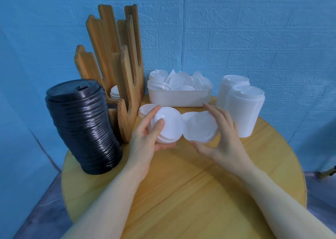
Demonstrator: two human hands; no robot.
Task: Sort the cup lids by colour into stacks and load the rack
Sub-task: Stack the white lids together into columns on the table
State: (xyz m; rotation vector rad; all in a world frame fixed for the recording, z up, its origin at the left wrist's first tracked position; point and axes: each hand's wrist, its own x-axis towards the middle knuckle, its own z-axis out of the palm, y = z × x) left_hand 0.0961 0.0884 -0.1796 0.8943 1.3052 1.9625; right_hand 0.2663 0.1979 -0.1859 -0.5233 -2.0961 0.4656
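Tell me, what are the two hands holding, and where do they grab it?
The left hand grips a small stack of white lids by its rim, thumb on top. The right hand pinches white lids by the edges.

No legible text, label or number anywhere.

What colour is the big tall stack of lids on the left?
Black. The stack of lids shows clearly in the head view, standing beside the wooden rack.
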